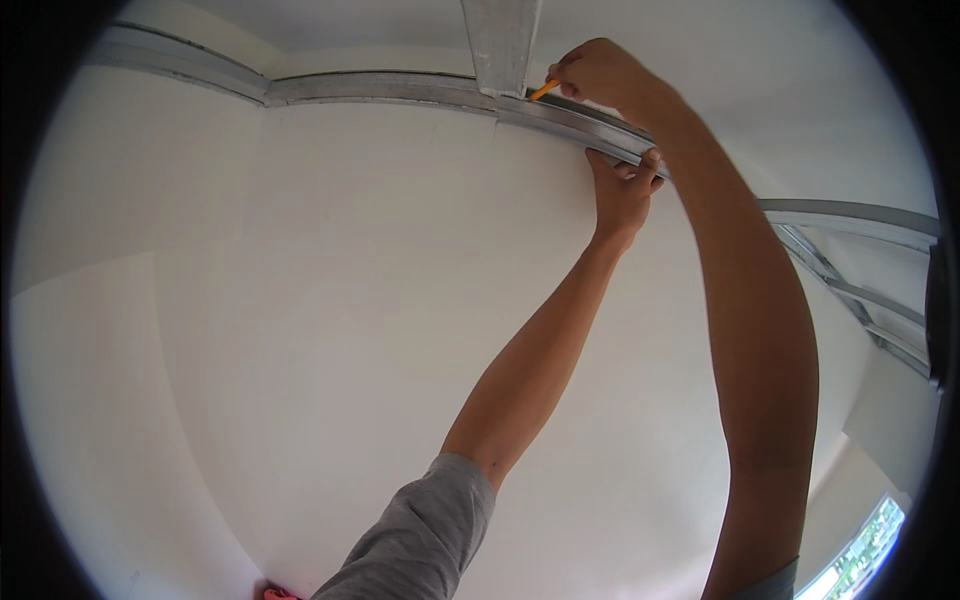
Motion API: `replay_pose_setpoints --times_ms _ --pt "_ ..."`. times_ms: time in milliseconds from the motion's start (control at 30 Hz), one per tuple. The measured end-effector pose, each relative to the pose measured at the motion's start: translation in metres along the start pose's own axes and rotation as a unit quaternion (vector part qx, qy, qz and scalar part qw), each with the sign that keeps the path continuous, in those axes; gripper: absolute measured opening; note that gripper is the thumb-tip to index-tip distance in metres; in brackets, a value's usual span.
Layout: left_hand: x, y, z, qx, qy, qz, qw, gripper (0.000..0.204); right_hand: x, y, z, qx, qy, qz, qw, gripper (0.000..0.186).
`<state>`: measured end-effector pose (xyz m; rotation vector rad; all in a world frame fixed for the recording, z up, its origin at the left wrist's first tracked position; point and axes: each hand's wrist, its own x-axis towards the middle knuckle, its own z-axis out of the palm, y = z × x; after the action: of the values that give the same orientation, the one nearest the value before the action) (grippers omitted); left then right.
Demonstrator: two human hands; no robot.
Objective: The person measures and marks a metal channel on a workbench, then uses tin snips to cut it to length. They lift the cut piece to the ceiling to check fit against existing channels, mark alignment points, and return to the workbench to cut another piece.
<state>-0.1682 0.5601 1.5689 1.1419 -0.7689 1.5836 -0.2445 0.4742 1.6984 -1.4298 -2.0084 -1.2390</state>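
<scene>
This is an unfinished room, an indoor building site: bare metal ceiling framing (370,88) runs along plain white walls (380,270) above a window (862,550).

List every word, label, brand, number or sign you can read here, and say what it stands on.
None: no readable text shows on the metal rail, the orange pencil or the white wall.
Too blurred to read: a faint mark at the lower left; whether it is writing, I cannot tell.
</scene>
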Motion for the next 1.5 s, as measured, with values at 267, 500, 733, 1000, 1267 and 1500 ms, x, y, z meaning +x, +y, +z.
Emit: replay_pose_setpoints --times_ms 267,500,733,1000,1267,1500 --pt "0.01 -0.016 -0.004 0.021 -0.007 0.097 0.995 0.071 -0.083 -0.024 -0.004 0.124 0.235 0.046 0.963 0.024" --pt "0.005 -0.02 -0.013 -0.013 -0.01 0.036 0.999 0.04 -0.097 -0.061 0.069 0.006 0.337 -0.051 0.94 0.018" --pt "-0.003 -0.005 -0.006 0.055 0.008 -0.02 0.998 0.031 -0.08 -0.054 0.082 -0.018 0.35 -0.07 0.934 0.012" --pt "-0.006 -0.002 0.008 -0.015 0.078 0.033 0.996 0.049 -0.074 -0.06 0.084 -0.024 0.344 -0.082 0.935 0.012" --pt "-0.007 0.005 0.006 0.024 0.073 0.005 0.997 0.039 -0.072 -0.061 0.085 -0.039 0.326 -0.047 0.943 0.015" --pt "-0.007 0.012 0.001 0.05 0.054 -0.047 0.996 0.037 -0.07 -0.065 0.085 -0.041 0.33 -0.058 0.941 0.014"
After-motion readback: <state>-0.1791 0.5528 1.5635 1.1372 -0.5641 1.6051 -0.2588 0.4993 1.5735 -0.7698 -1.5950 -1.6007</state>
